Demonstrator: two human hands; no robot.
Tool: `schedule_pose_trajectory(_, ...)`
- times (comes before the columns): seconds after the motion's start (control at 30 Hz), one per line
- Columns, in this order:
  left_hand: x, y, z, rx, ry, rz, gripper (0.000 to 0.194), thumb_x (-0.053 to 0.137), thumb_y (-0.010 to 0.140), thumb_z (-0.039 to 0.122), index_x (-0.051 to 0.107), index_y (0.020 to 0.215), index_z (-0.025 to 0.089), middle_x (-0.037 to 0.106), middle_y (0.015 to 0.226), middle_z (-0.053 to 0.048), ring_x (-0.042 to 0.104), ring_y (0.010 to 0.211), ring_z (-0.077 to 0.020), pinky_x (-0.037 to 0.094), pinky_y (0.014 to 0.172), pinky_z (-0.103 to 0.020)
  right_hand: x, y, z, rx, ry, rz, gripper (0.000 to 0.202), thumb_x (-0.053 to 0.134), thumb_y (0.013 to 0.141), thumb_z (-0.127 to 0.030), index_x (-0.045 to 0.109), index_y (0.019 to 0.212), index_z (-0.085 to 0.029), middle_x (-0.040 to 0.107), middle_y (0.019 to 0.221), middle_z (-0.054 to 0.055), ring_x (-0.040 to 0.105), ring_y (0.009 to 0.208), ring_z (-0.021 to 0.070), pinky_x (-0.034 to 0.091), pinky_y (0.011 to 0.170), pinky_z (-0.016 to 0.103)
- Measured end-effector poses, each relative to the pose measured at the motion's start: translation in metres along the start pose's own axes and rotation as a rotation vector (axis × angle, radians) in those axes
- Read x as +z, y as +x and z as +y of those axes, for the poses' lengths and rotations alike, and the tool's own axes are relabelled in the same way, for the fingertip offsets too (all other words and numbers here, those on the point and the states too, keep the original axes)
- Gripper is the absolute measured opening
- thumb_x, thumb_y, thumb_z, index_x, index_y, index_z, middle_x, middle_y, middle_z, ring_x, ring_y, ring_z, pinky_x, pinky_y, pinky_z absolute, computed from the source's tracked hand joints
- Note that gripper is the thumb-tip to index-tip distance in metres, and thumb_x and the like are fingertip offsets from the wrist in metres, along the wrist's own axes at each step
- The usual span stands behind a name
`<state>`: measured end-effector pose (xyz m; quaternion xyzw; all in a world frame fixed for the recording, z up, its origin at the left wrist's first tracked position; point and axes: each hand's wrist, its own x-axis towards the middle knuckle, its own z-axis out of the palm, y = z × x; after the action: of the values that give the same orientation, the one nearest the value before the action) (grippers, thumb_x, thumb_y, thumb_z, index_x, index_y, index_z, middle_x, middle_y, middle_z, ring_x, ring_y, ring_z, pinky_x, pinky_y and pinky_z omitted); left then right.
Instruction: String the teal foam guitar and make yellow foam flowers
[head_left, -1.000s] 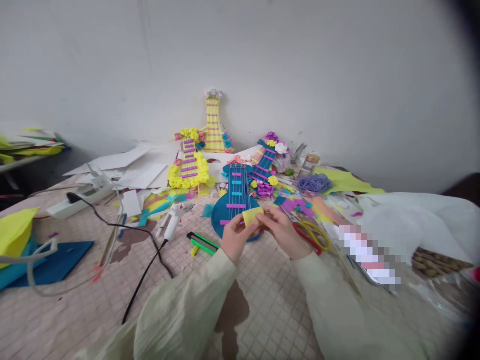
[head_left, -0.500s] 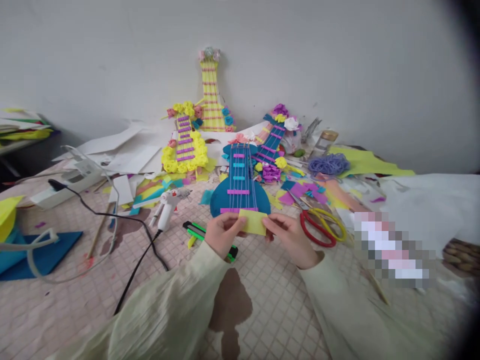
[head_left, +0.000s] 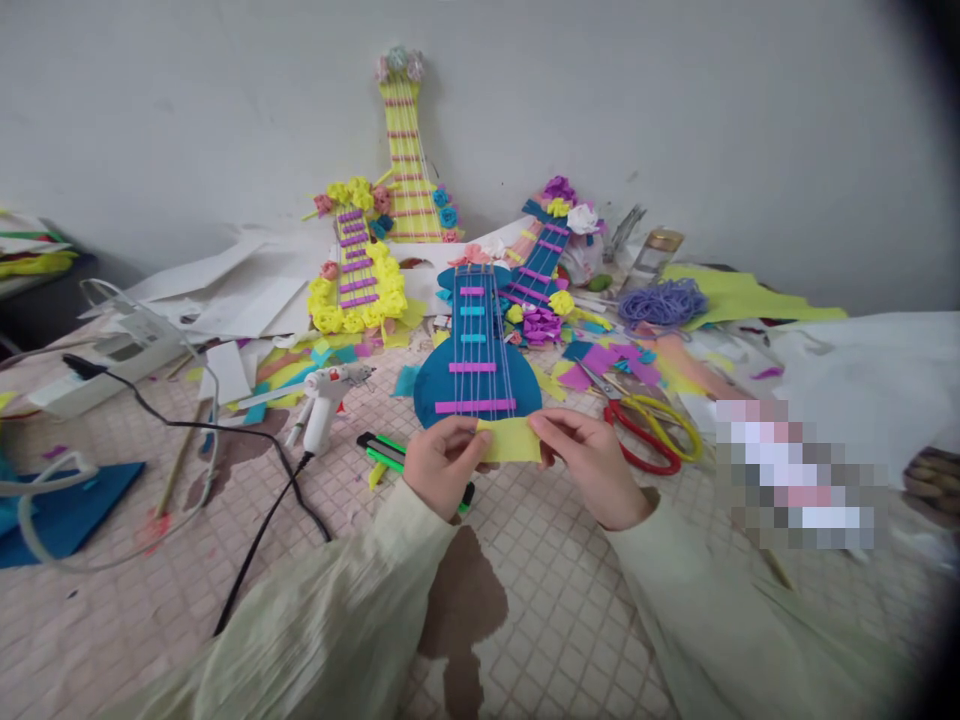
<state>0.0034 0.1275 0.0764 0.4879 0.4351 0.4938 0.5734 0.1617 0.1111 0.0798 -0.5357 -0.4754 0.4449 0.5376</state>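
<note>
A small yellow paper piece [head_left: 510,441] is stretched between my two hands. My left hand [head_left: 444,462] pinches its left end, and my right hand [head_left: 592,462] pinches its right end. Just beyond them lies a blue paper guitar [head_left: 439,375] with pale strings and pink and turquoise strips; the paper overlaps its lower edge in view. A green-and-black utility knife [head_left: 381,450] sits partly hidden behind my left hand. To the right of my right hand are scissors [head_left: 651,440] with red and yellow handles.
A white glue gun [head_left: 324,408] with a black cord stands at left, near a power strip [head_left: 112,372]. Behind are a yellow guitar [head_left: 405,150], a flower-trimmed guitar [head_left: 358,265] and another blue guitar [head_left: 541,262]. Purple yarn [head_left: 663,302] and paper scraps lie at right.
The yellow paper shows less height and looks wider, still held at both ends. The camera view has shifted a little, so the background sits higher.
</note>
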Motion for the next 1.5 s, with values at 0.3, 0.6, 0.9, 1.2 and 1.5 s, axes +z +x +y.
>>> schedule_pose_trajectory(0.3,-0.002,0.002,0.006,0.007,-0.003,0.024,0.021,0.067,0.062,0.027,0.058,0.070,0.010,0.060,0.050,0.001,0.057,0.042,-0.0102,0.051,0.043,-0.021,-0.003,0.002,0.000,-0.040,-0.022,-0.012,0.023,0.060,0.073,-0.039,0.062,0.077,-0.016,0.058,0.055,-0.001,0.051,0.043,0.0096,0.040,0.044,0.024)
schedule_pose_trajectory(0.6,-0.006,0.003,0.007,-0.035,-0.055,0.025,0.026,0.069,0.061,0.028,0.058,0.074,0.009,0.061,0.050,0.001,0.058,0.043,-0.0109,0.050,0.044,-0.021,-0.003,-0.002,0.006,-0.563,-0.328,-0.079,0.016,0.047,0.083,-0.020,0.055,0.096,-0.023,0.050,0.100,0.006,0.056,0.074,0.0135,0.050,0.062,0.029)
schedule_pose_trajectory(0.9,-0.005,0.004,0.004,-0.084,-0.187,0.021,0.028,0.071,0.059,0.030,0.060,0.072,0.008,0.062,0.052,0.000,0.057,0.042,-0.0107,0.051,0.043,-0.022,-0.007,-0.002,0.003,-0.670,-0.457,-0.102,0.030,0.046,0.080,-0.008,0.065,0.094,-0.027,0.056,0.102,0.005,0.060,0.079,0.0146,0.051,0.061,0.028)
schedule_pose_trajectory(1.2,-0.001,0.004,0.004,-0.047,-0.129,0.003,0.025,0.067,0.062,0.029,0.057,0.074,0.009,0.059,0.054,0.000,0.059,0.052,-0.0122,0.052,0.049,-0.023,-0.005,-0.005,0.010,-0.442,-0.282,-0.155,0.017,0.053,0.078,-0.017,0.068,0.085,-0.023,0.064,0.091,0.003,0.057,0.044,0.0058,0.048,0.040,0.021)
schedule_pose_trajectory(1.5,-0.002,-0.007,-0.002,0.355,0.222,-0.269,0.025,0.046,0.084,0.030,0.051,0.104,0.017,0.061,0.099,-0.009,0.059,0.087,-0.0170,0.052,0.069,-0.028,0.001,-0.008,0.001,-0.296,-0.093,-0.078,0.012,0.059,0.076,-0.027,0.066,0.078,-0.017,0.065,0.085,0.005,0.058,0.047,0.0084,0.047,0.039,0.022)
